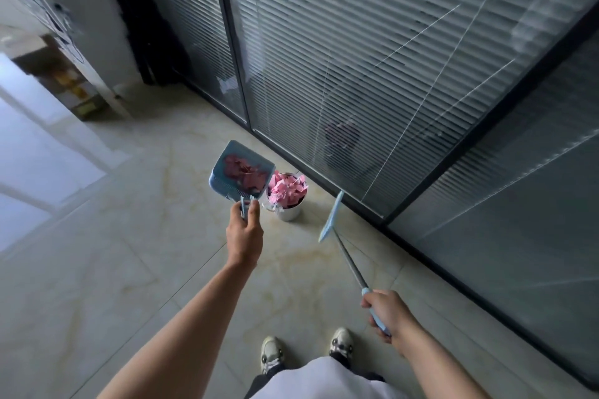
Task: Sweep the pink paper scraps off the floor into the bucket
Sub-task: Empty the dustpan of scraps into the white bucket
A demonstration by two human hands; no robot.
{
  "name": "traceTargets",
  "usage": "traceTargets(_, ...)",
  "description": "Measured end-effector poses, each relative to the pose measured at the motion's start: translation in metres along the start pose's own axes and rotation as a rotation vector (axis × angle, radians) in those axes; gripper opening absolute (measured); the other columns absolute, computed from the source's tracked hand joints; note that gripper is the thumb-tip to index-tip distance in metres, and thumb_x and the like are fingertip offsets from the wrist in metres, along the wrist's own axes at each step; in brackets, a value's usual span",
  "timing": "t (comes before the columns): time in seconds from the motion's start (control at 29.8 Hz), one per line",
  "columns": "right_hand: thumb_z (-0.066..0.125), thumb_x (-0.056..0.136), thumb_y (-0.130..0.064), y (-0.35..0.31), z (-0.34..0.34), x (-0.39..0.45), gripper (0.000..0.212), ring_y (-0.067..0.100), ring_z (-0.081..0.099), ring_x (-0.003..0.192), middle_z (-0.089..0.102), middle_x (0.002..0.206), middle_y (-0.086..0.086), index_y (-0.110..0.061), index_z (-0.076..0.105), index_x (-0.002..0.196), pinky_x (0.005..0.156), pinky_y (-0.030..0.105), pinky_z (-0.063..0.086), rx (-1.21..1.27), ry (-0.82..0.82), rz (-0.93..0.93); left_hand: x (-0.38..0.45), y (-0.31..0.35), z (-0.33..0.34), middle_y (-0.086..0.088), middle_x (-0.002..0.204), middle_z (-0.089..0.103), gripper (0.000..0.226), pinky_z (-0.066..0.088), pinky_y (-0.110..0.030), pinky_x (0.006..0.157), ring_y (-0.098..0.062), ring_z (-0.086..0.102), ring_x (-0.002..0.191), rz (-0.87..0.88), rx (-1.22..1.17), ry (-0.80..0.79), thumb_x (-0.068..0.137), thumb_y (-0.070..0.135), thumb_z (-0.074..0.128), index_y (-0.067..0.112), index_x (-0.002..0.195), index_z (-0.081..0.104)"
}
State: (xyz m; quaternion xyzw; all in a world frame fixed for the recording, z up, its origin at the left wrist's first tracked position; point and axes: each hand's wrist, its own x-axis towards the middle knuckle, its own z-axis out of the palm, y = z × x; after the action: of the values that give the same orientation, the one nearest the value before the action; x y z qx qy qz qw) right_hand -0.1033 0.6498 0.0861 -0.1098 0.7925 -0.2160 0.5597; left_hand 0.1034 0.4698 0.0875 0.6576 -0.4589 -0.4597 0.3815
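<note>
Head view, looking down: nearest the camera are two pale shoes (341, 343) on the tiled floor (97, 269), below the hem of a white garment (324, 379). The right hand (387, 312) has its fingers curled tight round the light-blue grip of a broom (330, 220), whose thin grey shaft slants up and away to a flat blue head held clear of the floor, near the base of the glass partition (389, 91). The left hand (244, 233) reaches further forward, fingers and thumb wrapped round the handle of a blue dustpan (241, 172), which is lifted and carries a heap of pink paper scraps (243, 173). Just beside the dustpan's right edge, a small metal bucket (288, 210) stands on the floor, filled to the brim with more pink scraps. Beyond it, slatted blinds show behind the glass.
</note>
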Motion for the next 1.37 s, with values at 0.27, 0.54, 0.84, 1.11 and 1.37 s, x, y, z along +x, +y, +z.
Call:
traceTargets(0.27,0.048,0.082,-0.006,-0.025,0.01,-0.05,0.015,0.016,0.035,0.044,0.037,0.048,-0.001,-0.011,0.047,0.067,0.046,0.022,0.028,-0.182,0.03,-0.316,0.013,0.008,-0.011,0.0,0.059,0.043,0.022,0.036,-0.027,0.047,-0.018,0.04,0.048,-0.076,-0.142,0.081,0.087,0.055,0.045,0.034,0.084,0.052)
traceTargets(0.54,0.046,0.088,-0.01,-0.031,0.035,-0.019,0.019,0.013,0.035,0.045,0.044,0.062,0.004,-0.011,0.063,0.099,0.046,0.026,0.029,-0.235,-0.049,-0.344,0.011,0.008,-0.024,-0.003,0.058,0.035,0.018,0.026,-0.016,0.036,-0.015,0.031,0.044,-0.112,-0.231,0.077,0.1,0.037,0.042,0.025,0.088,0.047)
traceTargets(0.84,0.048,0.08,-0.013,-0.023,0.062,0.038,0.007,0.02,0.043,0.053,0.046,0.056,0.002,-0.013,0.054,0.077,0.047,0.024,0.032,-0.367,-0.034,-0.272,0.011,0.001,-0.037,-0.003,0.055,0.034,0.016,0.028,-0.019,0.035,-0.014,0.031,0.04,-0.132,-0.2,0.106,0.098,0.039,0.043,0.027,0.089,0.049)
traceTargets(1.11,0.05,0.078,-0.014,-0.018,0.066,0.077,0.009,0.023,0.047,0.057,0.049,0.058,0.005,-0.006,0.054,0.077,0.056,0.029,0.037,-0.443,-0.041,-0.264,0.011,-0.01,-0.041,0.001,0.051,0.033,0.018,0.026,-0.019,0.039,-0.013,0.028,0.039,-0.131,-0.167,0.12,0.099,0.039,0.043,0.024,0.091,0.051)
traceTargets(1.37,0.05,0.083,-0.015,-0.033,0.065,0.06,0.012,0.021,0.045,0.059,0.05,0.066,0.004,-0.013,0.045,0.072,0.049,0.026,0.032,-0.519,-0.04,-0.287,0.011,-0.016,-0.04,0.002,0.057,0.041,0.024,0.031,-0.026,0.045,-0.017,0.036,0.047,-0.138,-0.106,0.13,0.086,0.057,0.044,0.035,0.083,0.052)
